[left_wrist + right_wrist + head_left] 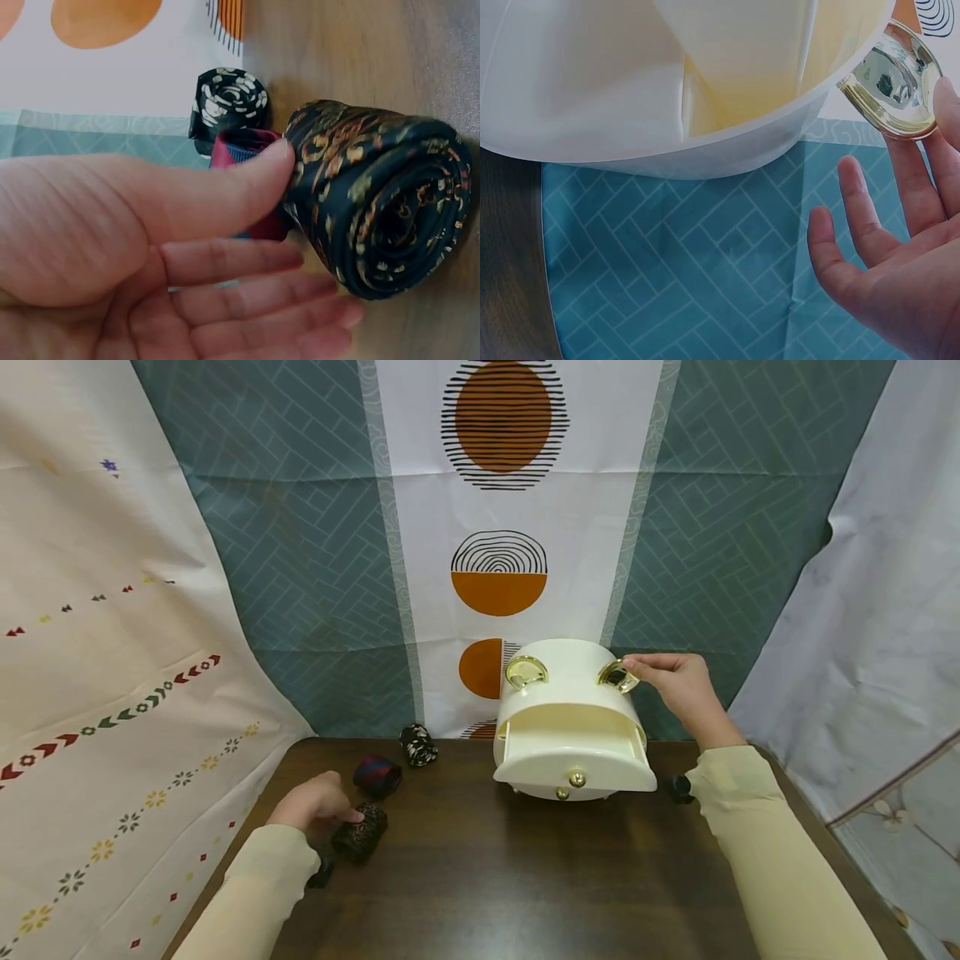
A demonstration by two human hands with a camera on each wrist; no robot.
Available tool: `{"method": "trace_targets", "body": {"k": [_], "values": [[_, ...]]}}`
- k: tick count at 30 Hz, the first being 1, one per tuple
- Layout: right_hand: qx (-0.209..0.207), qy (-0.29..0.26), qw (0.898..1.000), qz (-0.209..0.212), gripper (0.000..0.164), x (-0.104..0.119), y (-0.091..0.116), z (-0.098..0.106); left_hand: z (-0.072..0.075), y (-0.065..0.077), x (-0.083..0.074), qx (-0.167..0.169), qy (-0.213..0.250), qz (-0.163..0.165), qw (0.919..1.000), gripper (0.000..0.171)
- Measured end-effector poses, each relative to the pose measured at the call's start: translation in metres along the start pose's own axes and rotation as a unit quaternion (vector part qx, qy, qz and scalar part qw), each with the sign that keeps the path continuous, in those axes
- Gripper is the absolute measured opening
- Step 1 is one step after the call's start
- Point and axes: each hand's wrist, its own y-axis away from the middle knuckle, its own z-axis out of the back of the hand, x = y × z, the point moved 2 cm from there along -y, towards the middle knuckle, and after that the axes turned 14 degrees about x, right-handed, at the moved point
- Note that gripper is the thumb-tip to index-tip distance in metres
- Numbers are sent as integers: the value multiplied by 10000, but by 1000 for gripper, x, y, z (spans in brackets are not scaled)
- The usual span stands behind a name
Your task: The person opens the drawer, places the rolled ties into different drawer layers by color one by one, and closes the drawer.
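Observation:
My left hand (318, 802) is at a dark rolled necktie (362, 832) with a gold-brown pattern, lying on the table's left side. In the left wrist view its thumb touches the roll's near side, and the other fingers stretch loosely beneath. My right hand (678, 685) pinches the shiny round gold ornament (889, 82) at the upper right of a cream drawer box (566, 664), thumb in front and fingers behind. The box's upper drawer (540, 767) is pulled out, with bare inner floor showing. A matching gold ornament (527, 672) sits on the upper left.
Behind the patterned tie lie a red-and-blue rolled necktie (377, 777) and a black-and-white one (418, 745). The brown table (450, 893) meets a hanging patterned cloth (300, 568) at the back. Pale cloths hang on both sides.

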Motion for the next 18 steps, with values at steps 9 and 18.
{"method": "trace_targets", "body": {"k": [9,18], "values": [[30,-56,10000,77,60,-2,0,1,-15,-5,-6,543,846,-514,9936,53],[8,-9,9999,100,59,-3,-2,1,-19,-8,-15,370,553,-398,9970,47]]}}
